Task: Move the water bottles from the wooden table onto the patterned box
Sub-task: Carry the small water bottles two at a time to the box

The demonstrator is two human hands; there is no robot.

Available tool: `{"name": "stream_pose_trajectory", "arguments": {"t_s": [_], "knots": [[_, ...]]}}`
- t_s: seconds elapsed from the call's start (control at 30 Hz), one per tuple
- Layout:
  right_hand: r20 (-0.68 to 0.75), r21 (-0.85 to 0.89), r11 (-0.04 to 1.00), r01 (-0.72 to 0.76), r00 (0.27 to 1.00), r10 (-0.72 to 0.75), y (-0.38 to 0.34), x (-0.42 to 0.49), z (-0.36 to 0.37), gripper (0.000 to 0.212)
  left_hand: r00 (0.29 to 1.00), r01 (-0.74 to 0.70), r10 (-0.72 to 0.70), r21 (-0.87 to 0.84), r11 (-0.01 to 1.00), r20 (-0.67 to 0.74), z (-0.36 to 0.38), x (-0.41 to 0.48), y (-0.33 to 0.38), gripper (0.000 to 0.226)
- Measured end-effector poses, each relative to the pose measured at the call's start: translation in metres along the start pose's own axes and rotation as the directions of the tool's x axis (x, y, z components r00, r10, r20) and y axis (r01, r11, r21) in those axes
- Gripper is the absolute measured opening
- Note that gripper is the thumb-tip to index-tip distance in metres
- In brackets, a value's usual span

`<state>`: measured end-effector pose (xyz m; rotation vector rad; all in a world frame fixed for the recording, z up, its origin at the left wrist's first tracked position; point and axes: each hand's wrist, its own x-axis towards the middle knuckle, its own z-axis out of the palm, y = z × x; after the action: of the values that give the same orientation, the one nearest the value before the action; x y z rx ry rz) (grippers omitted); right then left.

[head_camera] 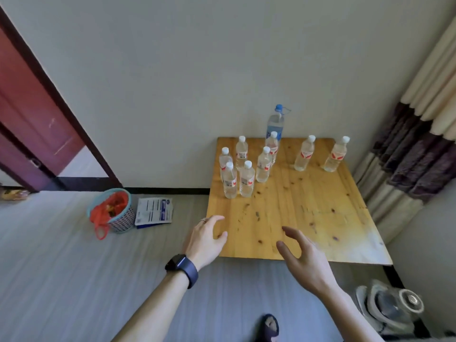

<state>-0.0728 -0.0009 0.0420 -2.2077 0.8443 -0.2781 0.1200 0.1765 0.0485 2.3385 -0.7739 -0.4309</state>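
Several small clear water bottles with white caps and red labels stand upright on the wooden table (pixel 308 218). A cluster (pixel 247 180) stands at the back left, and two more (pixel 304 154) (pixel 336 155) at the back right. A taller bottle with a blue cap (pixel 275 122) stands against the wall. My left hand (pixel 207 236) hovers over the table's front left edge, fingers relaxed, holding nothing. My right hand (pixel 302 255) reaches over the front edge, fingers spread, also empty. No patterned box is in view.
A basket with a red net bag (pixel 112 211) and a blue-white packet (pixel 154 212) lie on the floor to the left. A door (pixel 32 119) stands at far left, a curtain (pixel 414 149) at right, a grey appliance (pixel 392 307) at bottom right.
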Motion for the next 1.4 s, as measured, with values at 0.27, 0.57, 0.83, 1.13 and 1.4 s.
{"name": "stream_pose_trajectory", "arguments": {"t_s": [0.27,0.57,0.83,1.13,1.4], "knots": [[0.121,0.005,0.999,-0.05,0.991,0.049,0.017,0.166,0.035,0.052,0.991,0.123,-0.124,0.021,0.992,0.044,0.021,0.146,-0.007,0.041],[0.263,-0.004,0.988,-0.157,0.953,0.153,0.01,0.33,0.059,0.071,0.929,0.365,-0.353,-0.12,0.923,0.112,0.051,0.266,-0.025,0.065],[0.37,-0.003,0.964,-0.265,0.896,0.247,0.025,0.409,0.103,0.105,0.9,0.436,-0.41,-0.304,0.847,0.147,0.093,0.347,-0.041,0.096],[0.378,-0.161,0.97,-0.183,0.896,0.232,0.027,0.427,0.131,0.081,0.942,0.326,-0.285,-0.276,0.904,0.18,0.103,0.376,-0.066,0.058],[0.234,-0.3,0.906,-0.297,0.898,0.372,0.019,0.406,0.14,0.063,0.888,0.18,-0.118,-0.1,0.979,0.444,0.074,0.387,-0.076,0.063]]}}
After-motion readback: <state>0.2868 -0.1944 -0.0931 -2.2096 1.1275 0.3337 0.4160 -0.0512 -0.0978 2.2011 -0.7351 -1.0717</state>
